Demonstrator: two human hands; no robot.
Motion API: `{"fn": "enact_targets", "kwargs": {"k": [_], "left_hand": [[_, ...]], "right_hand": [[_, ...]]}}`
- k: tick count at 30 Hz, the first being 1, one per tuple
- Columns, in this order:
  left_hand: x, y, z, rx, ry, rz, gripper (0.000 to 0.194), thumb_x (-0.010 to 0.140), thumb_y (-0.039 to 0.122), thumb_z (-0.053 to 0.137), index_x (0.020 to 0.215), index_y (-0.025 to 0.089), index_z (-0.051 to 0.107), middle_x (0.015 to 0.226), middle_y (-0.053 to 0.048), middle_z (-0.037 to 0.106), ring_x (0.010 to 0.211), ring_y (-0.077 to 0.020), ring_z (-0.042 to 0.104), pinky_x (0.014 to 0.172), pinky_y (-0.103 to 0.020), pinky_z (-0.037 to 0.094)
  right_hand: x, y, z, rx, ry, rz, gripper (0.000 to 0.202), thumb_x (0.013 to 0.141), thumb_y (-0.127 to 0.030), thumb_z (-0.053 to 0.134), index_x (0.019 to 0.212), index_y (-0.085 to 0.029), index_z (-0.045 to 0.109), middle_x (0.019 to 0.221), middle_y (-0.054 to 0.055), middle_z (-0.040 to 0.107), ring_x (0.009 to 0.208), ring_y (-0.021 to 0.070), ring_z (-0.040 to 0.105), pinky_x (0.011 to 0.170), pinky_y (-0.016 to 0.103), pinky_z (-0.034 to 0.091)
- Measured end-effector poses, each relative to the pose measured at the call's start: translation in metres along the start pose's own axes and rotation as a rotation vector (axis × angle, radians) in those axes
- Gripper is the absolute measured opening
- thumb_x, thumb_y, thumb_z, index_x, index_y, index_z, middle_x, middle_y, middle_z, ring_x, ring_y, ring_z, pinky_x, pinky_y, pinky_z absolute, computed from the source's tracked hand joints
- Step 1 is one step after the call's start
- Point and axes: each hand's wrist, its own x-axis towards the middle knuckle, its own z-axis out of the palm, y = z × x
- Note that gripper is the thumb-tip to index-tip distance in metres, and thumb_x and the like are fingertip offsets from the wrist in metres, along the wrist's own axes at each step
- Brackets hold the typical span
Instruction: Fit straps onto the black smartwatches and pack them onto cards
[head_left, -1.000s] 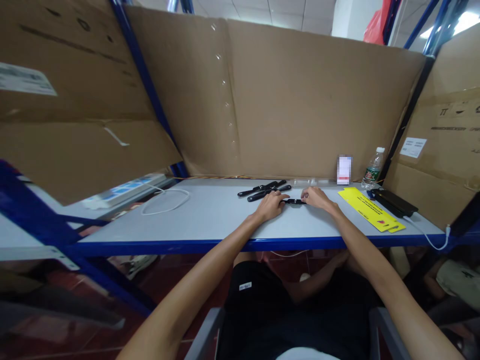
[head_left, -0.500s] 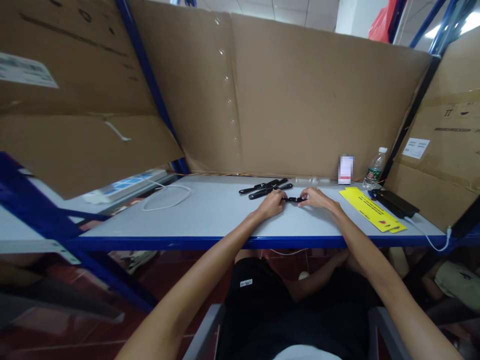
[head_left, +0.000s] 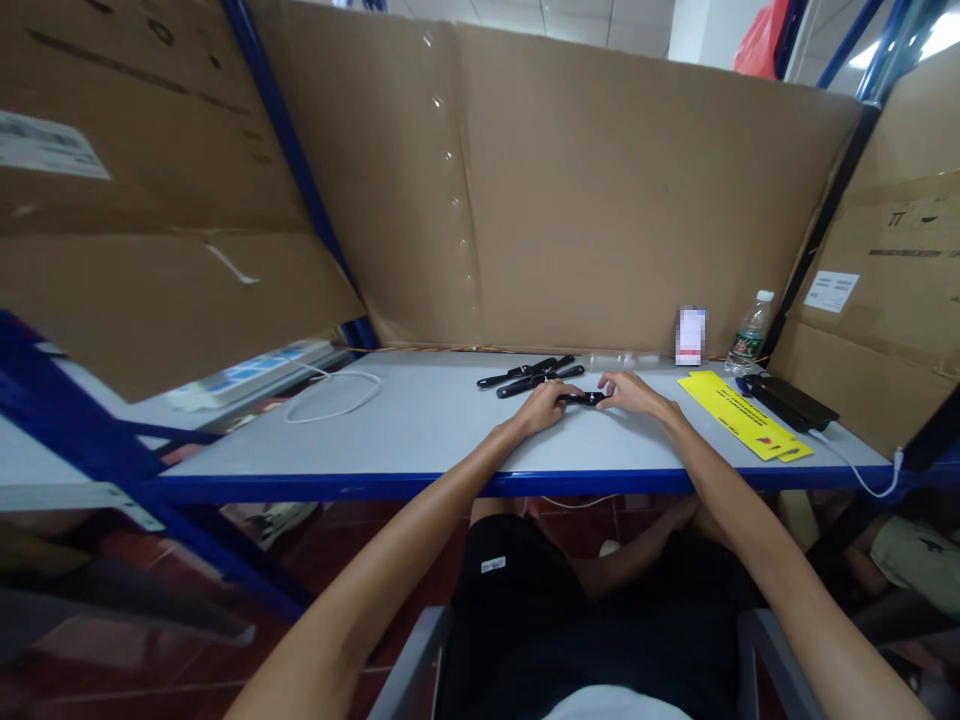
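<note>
In the head view my left hand (head_left: 546, 405) is closed on the left end of a small black long-handled tool (head_left: 586, 398), whose exact kind I cannot make out. It lies low over the grey-white tabletop (head_left: 442, 435). At its other end, my right hand (head_left: 628, 391) pinches the tool between thumb and fingers. Just behind my left hand, several similar black long-handled tools (head_left: 529, 375) lie crossed in a loose pile. The fingertips of both hands partly hide the held piece.
Yellow printed cards (head_left: 739, 415) lie to the right, beside a black flat device (head_left: 793, 402) with a white cable. A phone (head_left: 690, 336) and a water bottle (head_left: 750, 335) stand at the back. A clear bottle (head_left: 622, 361) lies nearby. Left are a white cable (head_left: 330, 415) and power strip (head_left: 240, 375).
My left fingers have shifted slightly along the black tool, and a little more of it shows between my hands. The pile behind stays where it was.
</note>
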Motion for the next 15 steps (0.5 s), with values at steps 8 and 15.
{"fn": "enact_targets", "kwargs": {"k": [8,15], "left_hand": [[0.0021,-0.0057,0.0029,0.004,0.024,-0.02,0.055,0.075,0.0,0.048,0.116,0.02,0.079,0.116,-0.006,0.076,0.11,-0.0222,0.069,0.103,-0.034,0.051],[0.0033,-0.0096,0.0045,-0.024,0.03,-0.028,0.055,0.077,0.001,0.05,0.116,0.024,0.08,0.114,-0.006,0.077,0.107,-0.0214,0.07,0.101,-0.033,0.053]], "right_hand": [[0.0016,-0.0007,0.0023,0.05,0.041,-0.046,0.018,0.078,-0.02,0.083,0.093,-0.017,0.074,0.089,0.003,0.074,0.076,0.0151,0.064,0.065,0.023,0.042],[-0.0014,0.0011,0.0008,0.195,-0.01,0.031,0.019,0.078,-0.016,0.079,0.096,-0.016,0.074,0.088,0.001,0.072,0.051,0.0076,0.054,0.043,0.02,0.037]]}}
